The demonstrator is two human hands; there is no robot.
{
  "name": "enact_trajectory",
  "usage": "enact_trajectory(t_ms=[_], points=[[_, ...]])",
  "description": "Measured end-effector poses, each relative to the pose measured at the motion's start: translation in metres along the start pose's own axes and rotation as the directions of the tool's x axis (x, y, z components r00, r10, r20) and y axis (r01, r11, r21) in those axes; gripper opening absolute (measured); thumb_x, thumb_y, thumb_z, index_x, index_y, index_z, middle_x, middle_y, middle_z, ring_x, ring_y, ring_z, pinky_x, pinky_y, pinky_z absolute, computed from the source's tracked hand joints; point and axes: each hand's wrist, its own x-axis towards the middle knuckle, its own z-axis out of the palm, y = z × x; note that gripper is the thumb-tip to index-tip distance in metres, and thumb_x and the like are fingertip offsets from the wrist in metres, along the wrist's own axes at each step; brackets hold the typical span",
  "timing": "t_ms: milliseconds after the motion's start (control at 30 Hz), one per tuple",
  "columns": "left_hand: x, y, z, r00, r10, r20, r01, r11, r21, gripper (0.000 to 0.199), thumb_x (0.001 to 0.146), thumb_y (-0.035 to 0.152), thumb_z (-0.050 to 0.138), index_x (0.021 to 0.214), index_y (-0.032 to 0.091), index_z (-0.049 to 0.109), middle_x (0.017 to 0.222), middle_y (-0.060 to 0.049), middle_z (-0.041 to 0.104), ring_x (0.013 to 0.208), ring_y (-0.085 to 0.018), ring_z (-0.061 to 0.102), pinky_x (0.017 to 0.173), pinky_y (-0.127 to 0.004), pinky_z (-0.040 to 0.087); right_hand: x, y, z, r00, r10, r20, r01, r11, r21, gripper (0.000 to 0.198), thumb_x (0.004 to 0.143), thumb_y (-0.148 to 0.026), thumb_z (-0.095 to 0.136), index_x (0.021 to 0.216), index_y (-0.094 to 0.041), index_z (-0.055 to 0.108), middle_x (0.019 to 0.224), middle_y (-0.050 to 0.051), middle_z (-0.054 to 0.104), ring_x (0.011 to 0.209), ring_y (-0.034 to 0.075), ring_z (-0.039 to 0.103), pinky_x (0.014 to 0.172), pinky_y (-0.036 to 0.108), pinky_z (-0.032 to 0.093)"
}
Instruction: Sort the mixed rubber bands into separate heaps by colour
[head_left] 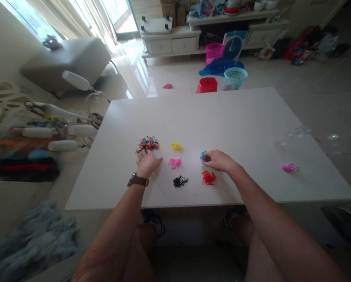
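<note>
A heap of small mixed-colour rubber bands (147,144) lies on the white table (222,113). My left hand (147,161), with a watch on the wrist, rests at its near edge, fingers spread and touching the bands. To the right, my right hand (219,160) is pinched over a small pile of blue rubber bands (203,156), partly covering it; blue shows between thumb and fingers. Between my hands sit piles of yellow bands (176,147), pink bands (174,163) and black bands (180,181). Red bands (208,178) lie just below my right hand.
A small pink object (290,167) lies toward the table's right side, with a clear plastic item (300,131) near the right edge. A white-armed lamp (75,80) stands close to the left edge. Beyond the far edge are a red stool (207,85) and a light-blue basket (235,76).
</note>
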Motion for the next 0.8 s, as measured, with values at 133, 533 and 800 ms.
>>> enact_trajectory(t_ms=[133,533,800], points=[[-0.0016,0.0023,-0.003,1.0,-0.01,-0.028,0.01,1.0,-0.003,0.093,0.083,0.058,0.05,0.153,0.002,0.025,0.161,-0.028,0.019,0.149,-0.044,0.015,0.114,-0.056,0.029,0.0004,-0.0006,0.0009,1.0,-0.008,-0.002,0.008,1.0,0.003,0.019,0.081,-0.03,0.061,0.093,-0.024,0.075,0.094,0.005,0.075,0.082,0.019,0.065,0.068,0.025,0.041],[0.0041,-0.001,-0.0015,0.999,0.006,-0.034,-0.007,1.0,-0.023,0.089,0.081,0.058,0.053,0.152,0.01,0.029,0.161,-0.025,0.021,0.148,-0.044,0.017,0.113,-0.058,0.029,0.0,-0.0019,0.0026,1.0,-0.013,0.005,0.013,1.0,0.015,0.019,0.084,-0.032,0.06,0.093,-0.023,0.074,0.096,0.006,0.075,0.083,0.019,0.066,0.069,0.025,0.041],[-0.0005,0.0017,-0.0078,0.999,0.01,-0.037,-0.011,0.999,-0.035,0.097,0.082,0.058,0.051,0.157,0.006,0.018,0.162,-0.026,0.018,0.149,-0.044,0.016,0.115,-0.058,0.027,0.001,-0.001,0.0042,1.0,-0.027,0.004,0.027,1.0,0.002,0.021,0.085,-0.032,0.058,0.094,-0.023,0.074,0.096,0.006,0.075,0.084,0.019,0.066,0.07,0.026,0.041]])
